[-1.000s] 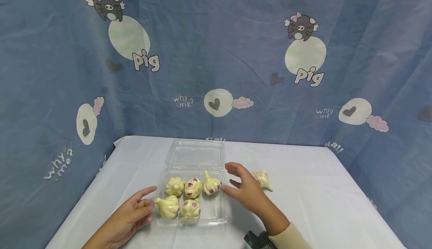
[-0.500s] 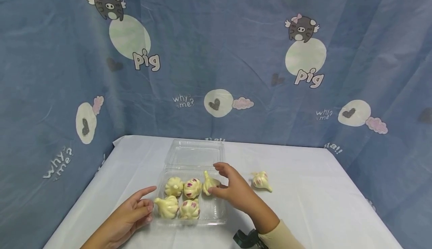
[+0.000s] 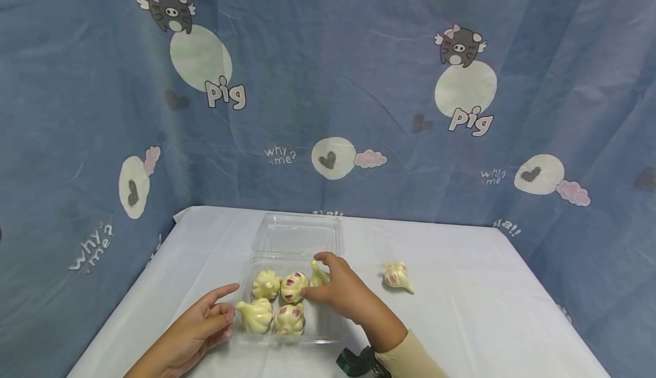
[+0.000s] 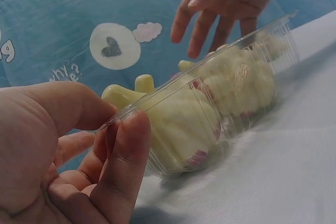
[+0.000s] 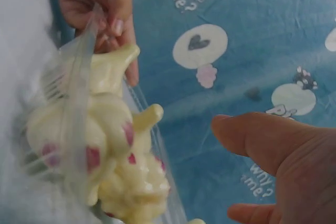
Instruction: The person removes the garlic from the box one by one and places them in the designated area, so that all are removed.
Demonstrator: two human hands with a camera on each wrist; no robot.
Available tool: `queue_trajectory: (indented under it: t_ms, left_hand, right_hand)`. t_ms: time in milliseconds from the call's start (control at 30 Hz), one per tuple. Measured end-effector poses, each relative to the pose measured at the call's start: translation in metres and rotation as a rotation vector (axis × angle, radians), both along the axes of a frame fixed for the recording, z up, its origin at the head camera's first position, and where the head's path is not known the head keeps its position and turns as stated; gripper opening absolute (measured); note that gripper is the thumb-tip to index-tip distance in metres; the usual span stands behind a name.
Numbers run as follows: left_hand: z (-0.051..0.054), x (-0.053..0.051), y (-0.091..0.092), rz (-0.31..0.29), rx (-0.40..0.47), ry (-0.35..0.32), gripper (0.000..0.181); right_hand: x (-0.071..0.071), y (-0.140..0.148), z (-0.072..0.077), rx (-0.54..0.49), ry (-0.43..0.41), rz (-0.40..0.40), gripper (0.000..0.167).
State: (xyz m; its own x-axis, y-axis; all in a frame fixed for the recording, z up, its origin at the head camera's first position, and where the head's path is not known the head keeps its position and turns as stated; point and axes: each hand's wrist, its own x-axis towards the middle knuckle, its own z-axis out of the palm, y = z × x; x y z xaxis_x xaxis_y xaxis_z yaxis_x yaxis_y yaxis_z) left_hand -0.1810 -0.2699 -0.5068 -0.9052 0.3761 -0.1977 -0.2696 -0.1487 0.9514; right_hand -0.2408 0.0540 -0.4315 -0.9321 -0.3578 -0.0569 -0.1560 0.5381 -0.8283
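Observation:
A clear plastic box (image 3: 328, 324) lies with its lid folded back, holding several garlic bulbs. The left hand (image 3: 197, 329) pinches its left rim between thumb and finger, as the left wrist view (image 4: 79, 150) also shows. Over the box's right part is the right hand (image 3: 340, 290), thumb and fingers spread around the upper right bulb (image 3: 319, 275), partly hiding it; whether it touches the bulb cannot be told. The thumb tip is beside the middle bulb (image 3: 292, 288). In the right wrist view the right hand (image 5: 294, 166) has its fingers apart with nothing between them.
Another garlic bulb (image 3: 397, 276) lies on the white tablecloth (image 3: 461, 298) right of the box. Behind the right hand the transparent lid (image 3: 297, 234) lies flat. A blue printed curtain (image 3: 287, 99) hangs behind and beside the table.
The right hand has moved left, from the box's right edge to over the upper right bulb, uncovering the loose bulb on the cloth. The left hand keeps its grip on the rim.

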Motion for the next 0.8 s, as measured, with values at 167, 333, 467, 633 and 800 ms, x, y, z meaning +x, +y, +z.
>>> queue_trajectory:
  t_ms: [167,333,467,633,800]
  left_hand:
    - [-0.001,0.000,0.000,0.004,-0.004,0.002,0.084]
    - [0.000,0.001,0.000,-0.003,0.004,0.000,0.084]
    - [0.002,0.002,0.001,-0.001,0.007,-0.002,0.084]
    - [0.003,0.002,0.003,0.006,0.003,0.009,0.084]
    - [0.002,0.003,0.003,0.018,-0.014,0.010,0.084]
  right_hand:
    - [0.001,-0.007,-0.006,-0.037,-0.045,0.010,0.079]
    - [-0.001,-0.012,-0.012,-0.079,-0.100,0.036,0.078]
    - [-0.002,-0.015,-0.016,-0.062,-0.101,0.032,0.077]
    - [-0.002,-0.018,-0.019,-0.012,-0.039,0.011,0.076]
    - [-0.003,-0.021,-0.023,0.007,0.014,0.005,0.069]
